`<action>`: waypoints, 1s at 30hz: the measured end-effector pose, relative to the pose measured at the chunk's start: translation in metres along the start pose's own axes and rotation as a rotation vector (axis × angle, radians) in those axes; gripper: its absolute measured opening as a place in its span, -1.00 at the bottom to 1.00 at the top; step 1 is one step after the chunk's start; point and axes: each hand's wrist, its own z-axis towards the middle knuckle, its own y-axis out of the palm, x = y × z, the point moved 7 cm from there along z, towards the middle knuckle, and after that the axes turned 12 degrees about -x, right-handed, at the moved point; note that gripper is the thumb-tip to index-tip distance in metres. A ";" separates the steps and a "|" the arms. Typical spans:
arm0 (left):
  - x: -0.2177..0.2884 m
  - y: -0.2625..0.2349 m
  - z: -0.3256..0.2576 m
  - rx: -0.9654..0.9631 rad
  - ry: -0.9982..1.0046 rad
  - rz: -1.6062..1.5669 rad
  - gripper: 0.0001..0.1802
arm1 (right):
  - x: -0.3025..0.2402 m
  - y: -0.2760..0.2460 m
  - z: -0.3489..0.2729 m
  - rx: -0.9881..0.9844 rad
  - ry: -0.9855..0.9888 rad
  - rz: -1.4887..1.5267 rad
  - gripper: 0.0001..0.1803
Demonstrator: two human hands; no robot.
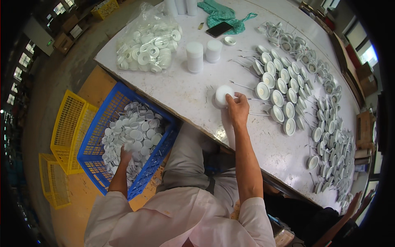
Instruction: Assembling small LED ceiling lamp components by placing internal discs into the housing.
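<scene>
My right hand (pixel 238 109) is at a short stack of round white discs (pixel 223 94) near the table's front edge. Its thumb and fingers are closed on the stack's right side. Down to the left, my left hand (pixel 125 154) reaches into a blue plastic basket (pixel 91 131) heaped with small white round lamp parts (pixel 133 127). Those fingers are blurred among the parts, so what they hold cannot be made out. To the right of the stack, several white round lamp housings with wires (pixel 276 98) lie in rows on the table.
Two taller white disc stacks (pixel 195 57), a clear bag of white rings (pixel 148 43), a black phone (pixel 219 29) and a green cloth (pixel 224 15) are farther back. Yellow baskets (pixel 68 131) stand left of the blue one. Another person's arm (pixel 349 208) shows at the lower right.
</scene>
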 end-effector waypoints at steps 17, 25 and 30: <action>0.289 0.186 -0.179 -0.687 0.537 -0.247 -0.71 | 0.015 -0.016 -0.068 -0.103 0.101 1.001 -0.88; 0.402 0.283 -0.231 -0.829 0.687 -0.259 -0.80 | 0.029 -0.023 -0.124 -0.112 0.138 0.958 -0.92; 0.402 0.306 -0.249 -0.897 0.643 -0.215 -0.84 | 0.038 -0.039 -0.137 -0.043 0.140 0.895 -0.91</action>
